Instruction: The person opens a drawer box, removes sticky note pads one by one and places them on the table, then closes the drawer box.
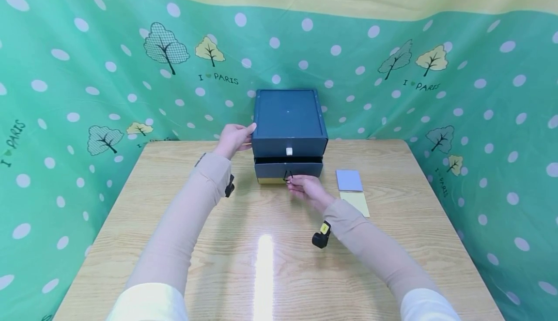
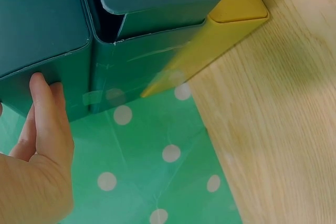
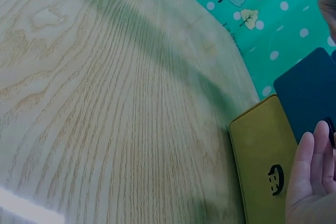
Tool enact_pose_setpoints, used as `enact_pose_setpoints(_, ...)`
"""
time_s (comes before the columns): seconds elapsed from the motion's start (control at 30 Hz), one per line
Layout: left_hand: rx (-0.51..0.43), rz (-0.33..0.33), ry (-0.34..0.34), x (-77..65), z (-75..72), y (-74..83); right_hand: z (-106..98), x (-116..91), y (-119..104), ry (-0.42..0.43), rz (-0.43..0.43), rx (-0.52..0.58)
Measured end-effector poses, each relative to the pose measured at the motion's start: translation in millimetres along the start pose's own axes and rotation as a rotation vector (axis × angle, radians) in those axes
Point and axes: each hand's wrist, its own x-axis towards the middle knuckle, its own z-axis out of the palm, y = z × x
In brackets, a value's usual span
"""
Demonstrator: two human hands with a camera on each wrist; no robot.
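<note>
A stacked drawer box (image 1: 287,113) stands at the far side of the table, dark blue above a yellow bottom drawer (image 3: 260,145). Its middle drawer (image 1: 268,169) juts out partway, leaving a dark gap behind its front. My left hand (image 1: 234,139) steadies the upper unit from the left side, fingers extended along its wall (image 2: 58,72). At the middle drawer's front, my right hand (image 1: 307,188) pinches a black loop pull (image 1: 286,175) with its fingertips. The top drawer is closed and carries a white knob (image 1: 289,151).
A lilac square pad (image 1: 349,180) and a pale yellow one (image 1: 355,202) lie right of the box, near my right wrist. Behind the wooden table (image 1: 235,272) hangs a green dotted cloth (image 1: 261,59), close to the box's back. Another black loop (image 3: 277,179) sits on the yellow drawer.
</note>
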Motion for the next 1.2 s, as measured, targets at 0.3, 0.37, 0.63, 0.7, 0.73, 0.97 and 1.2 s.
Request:
enact_pose_setpoints(0.3, -0.008, -0.003, -0.001, -1.1, 0.8, 0.4, 1.4, 5.6, -2.2, 0.011, 0.006, 0.073)
enact_pose_setpoints(0.37, -0.005, -0.006, -0.002, -1.2, 0.3, 0.1, 1.5, 6.3, -2.5, 0.01, 0.004, 0.067)
enact_pose_setpoints(0.63, 0.0, 0.0, 0.0, -0.5, 0.1, 0.5, 2.3, 8.0, -3.3, 0.017, -0.003, 0.044)
enact_pose_setpoints(0.7, 0.011, -0.002, 0.003, -1.0, 0.5, 1.0, 2.6, 8.9, -3.1, 0.018, -0.003, 0.053)
enact_pose_setpoints(0.73, 0.016, -0.003, 0.005, -1.4, 1.1, 1.4, 2.4, 9.2, -3.1, 0.019, -0.005, 0.054)
enact_pose_setpoints(0.97, 0.03, -0.008, 0.015, -4.2, 2.9, 4.7, 2.0, 10.1, -3.0, 0.023, -0.008, 0.062)
enact_pose_setpoints(1.2, 0.048, -0.026, 0.019, -6.2, 4.8, 9.2, 2.7, 10.6, -4.1, 0.025, 0.006, 0.082)
